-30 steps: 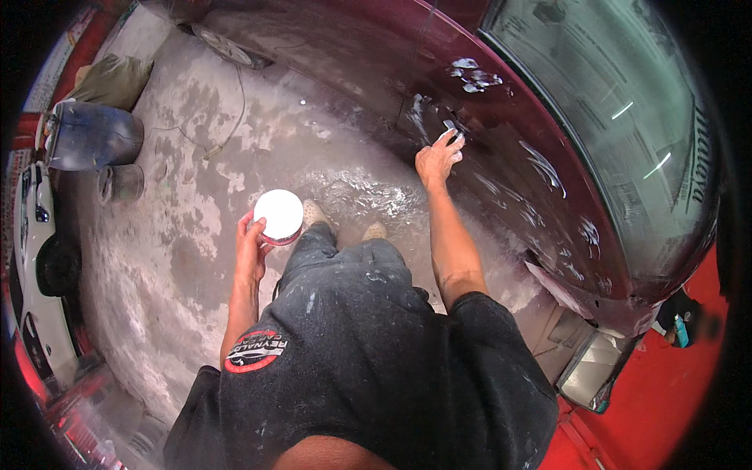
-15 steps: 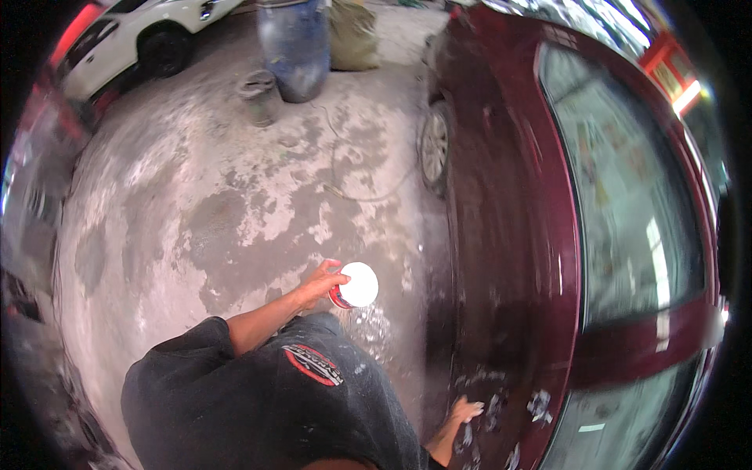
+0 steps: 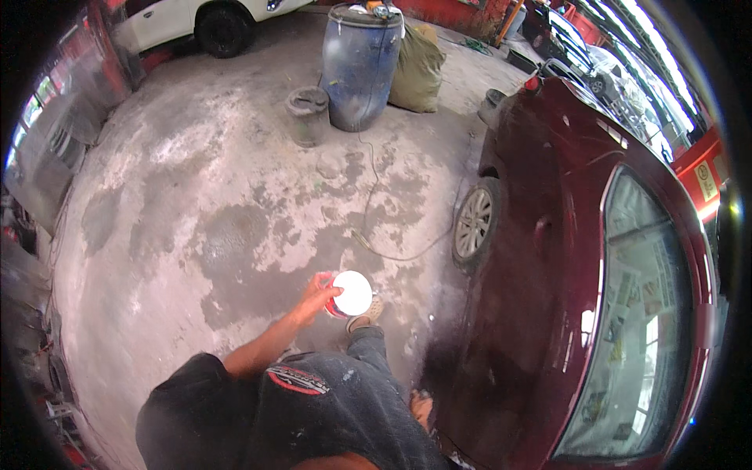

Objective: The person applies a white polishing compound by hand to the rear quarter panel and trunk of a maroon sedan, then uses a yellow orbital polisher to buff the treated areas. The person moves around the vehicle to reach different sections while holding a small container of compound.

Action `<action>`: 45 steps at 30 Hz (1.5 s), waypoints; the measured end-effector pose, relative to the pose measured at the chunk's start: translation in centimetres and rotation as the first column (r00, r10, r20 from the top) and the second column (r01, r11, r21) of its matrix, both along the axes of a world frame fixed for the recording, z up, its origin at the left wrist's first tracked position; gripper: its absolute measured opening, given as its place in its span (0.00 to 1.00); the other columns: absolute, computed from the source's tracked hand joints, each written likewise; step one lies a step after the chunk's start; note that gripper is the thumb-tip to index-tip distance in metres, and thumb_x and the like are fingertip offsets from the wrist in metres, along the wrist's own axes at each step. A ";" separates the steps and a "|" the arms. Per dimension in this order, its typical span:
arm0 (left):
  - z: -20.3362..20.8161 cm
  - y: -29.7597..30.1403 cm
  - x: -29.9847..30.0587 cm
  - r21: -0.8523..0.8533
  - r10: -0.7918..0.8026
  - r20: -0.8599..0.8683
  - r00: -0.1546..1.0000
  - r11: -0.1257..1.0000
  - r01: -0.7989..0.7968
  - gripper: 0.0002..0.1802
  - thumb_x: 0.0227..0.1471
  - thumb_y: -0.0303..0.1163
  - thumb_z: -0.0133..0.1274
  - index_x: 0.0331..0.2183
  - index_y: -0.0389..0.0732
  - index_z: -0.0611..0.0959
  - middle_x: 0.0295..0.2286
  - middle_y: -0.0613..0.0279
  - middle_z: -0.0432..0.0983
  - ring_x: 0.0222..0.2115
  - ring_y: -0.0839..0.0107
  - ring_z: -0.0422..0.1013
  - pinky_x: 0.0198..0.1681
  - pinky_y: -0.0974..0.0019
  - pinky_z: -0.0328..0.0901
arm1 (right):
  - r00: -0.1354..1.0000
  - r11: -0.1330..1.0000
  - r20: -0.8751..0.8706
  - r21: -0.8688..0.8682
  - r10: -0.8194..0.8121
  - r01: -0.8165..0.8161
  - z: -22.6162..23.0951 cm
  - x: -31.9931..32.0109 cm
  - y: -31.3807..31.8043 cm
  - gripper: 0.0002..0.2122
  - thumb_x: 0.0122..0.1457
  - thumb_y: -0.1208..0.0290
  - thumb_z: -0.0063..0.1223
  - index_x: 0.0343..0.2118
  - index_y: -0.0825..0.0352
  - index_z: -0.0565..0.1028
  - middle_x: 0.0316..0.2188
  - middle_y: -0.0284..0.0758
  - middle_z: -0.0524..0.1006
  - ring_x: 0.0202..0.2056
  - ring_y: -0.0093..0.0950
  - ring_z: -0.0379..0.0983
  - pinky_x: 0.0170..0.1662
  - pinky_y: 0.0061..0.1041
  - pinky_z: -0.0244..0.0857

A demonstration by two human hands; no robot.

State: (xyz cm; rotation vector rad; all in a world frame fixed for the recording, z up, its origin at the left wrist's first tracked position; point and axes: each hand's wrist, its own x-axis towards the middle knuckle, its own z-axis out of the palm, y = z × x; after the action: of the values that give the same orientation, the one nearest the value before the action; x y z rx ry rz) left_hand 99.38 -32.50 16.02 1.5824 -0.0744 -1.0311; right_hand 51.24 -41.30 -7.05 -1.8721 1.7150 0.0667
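For steadiness, I am clamping the left hand [image 3: 316, 294] on the tub [image 3: 356, 294], thumb [image 3: 334, 291] uppermost, but cannot tell the right hand's [image 3: 421, 408] state.

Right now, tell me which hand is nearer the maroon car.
Right. The right hand is close beside the maroon car, contact unclear; the left hand is farther off, over the floor, holding the white-topped tub.

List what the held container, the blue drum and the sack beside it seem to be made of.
Container: plastic or metal, unclear; its red side looks smooth, and its white top is too bright to read.
Blue drum: probably plastic; dull, with pale scuffs on its rounded wall.
Sack: likely woven cloth or woven plastic; matte, olive, softly creased and bulging.
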 end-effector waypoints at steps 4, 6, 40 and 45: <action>-2.0 -4.1 3.1 0.031 0.029 -0.119 0.993 0.999 -0.025 0.45 0.48 0.36 0.64 0.61 0.36 0.59 0.48 0.47 0.72 0.46 0.60 0.72 0.47 0.55 0.68 | 0.935 0.982 0.309 -0.118 0.175 -0.145 12.7 15.6 -12.4 0.28 0.59 0.54 0.57 0.54 0.73 0.72 0.48 0.56 0.75 0.52 0.53 0.70 0.55 0.43 0.63; -1.7 -6.3 6.0 -0.026 0.042 -0.105 0.994 0.999 -0.045 0.47 0.47 0.37 0.65 0.62 0.36 0.58 0.48 0.46 0.71 0.45 0.59 0.73 0.45 0.57 0.68 | 0.850 0.908 0.318 -0.155 0.420 -0.390 17.6 25.4 -17.1 0.31 0.61 0.51 0.54 0.58 0.72 0.69 0.55 0.52 0.72 0.59 0.48 0.65 0.60 0.42 0.58; 8.1 -37.7 61.4 -0.277 -0.121 -0.092 0.988 0.957 0.092 0.41 0.52 0.40 0.60 0.62 0.46 0.61 0.49 0.54 0.69 0.49 0.62 0.68 0.48 0.55 0.68 | 0.471 0.473 0.226 -0.715 0.853 -0.515 32.4 91.6 -41.9 0.18 0.47 0.60 0.71 0.35 0.67 0.81 0.42 0.46 0.71 0.45 0.45 0.68 0.45 0.42 0.66; 9.3 -42.8 65.5 -0.238 -0.128 -0.076 0.989 0.965 0.106 0.38 0.53 0.38 0.59 0.61 0.46 0.63 0.48 0.55 0.69 0.46 0.65 0.68 0.46 0.57 0.68 | 0.476 0.473 0.264 -0.788 0.839 -0.395 30.6 95.2 -46.5 0.20 0.46 0.59 0.72 0.35 0.70 0.79 0.40 0.46 0.71 0.43 0.44 0.68 0.44 0.41 0.66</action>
State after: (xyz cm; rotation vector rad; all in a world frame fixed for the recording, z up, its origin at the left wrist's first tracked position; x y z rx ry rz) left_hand 164.86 -75.33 25.34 1.3280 -0.2216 -1.1415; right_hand 146.48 -87.80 23.55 -2.5556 0.4078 -0.8759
